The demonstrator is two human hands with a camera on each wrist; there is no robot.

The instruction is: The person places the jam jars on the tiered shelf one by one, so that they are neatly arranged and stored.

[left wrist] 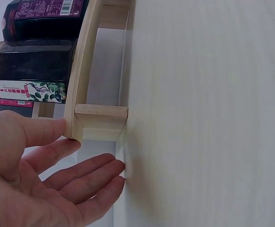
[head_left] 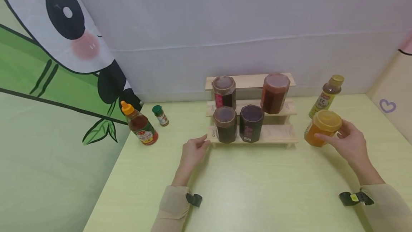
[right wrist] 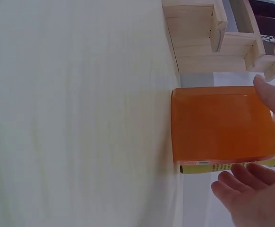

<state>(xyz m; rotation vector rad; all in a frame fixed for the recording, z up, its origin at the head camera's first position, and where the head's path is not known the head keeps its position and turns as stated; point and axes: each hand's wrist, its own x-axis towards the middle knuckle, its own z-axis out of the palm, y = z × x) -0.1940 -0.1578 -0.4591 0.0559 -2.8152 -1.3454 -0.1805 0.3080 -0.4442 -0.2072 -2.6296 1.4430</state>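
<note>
My left hand (head_left: 194,150) is at the front left corner of a three-tier wooden rack (head_left: 273,138). Thumb and index finger pinch the end of its lowest shelf in the left wrist view, the other fingers spread below. With my right hand (head_left: 352,142) I hold a jar with orange contents and a yellow lid (head_left: 322,128), right of the rack. The right wrist view shows its base right at the table surface. On the rack, two dark jars, one (head_left: 225,124) left of the other (head_left: 251,124), stand in front; a dark jar (head_left: 224,92) and a reddish-brown jar (head_left: 275,93) stand higher.
Behind the orange jar stands a yellow-capped bottle (head_left: 325,97). To the left are a sauce bottle with an orange nozzle (head_left: 140,124) and a small green-capped shaker (head_left: 160,115). A printed cloth (head_left: 193,20) hangs along the table's back edge.
</note>
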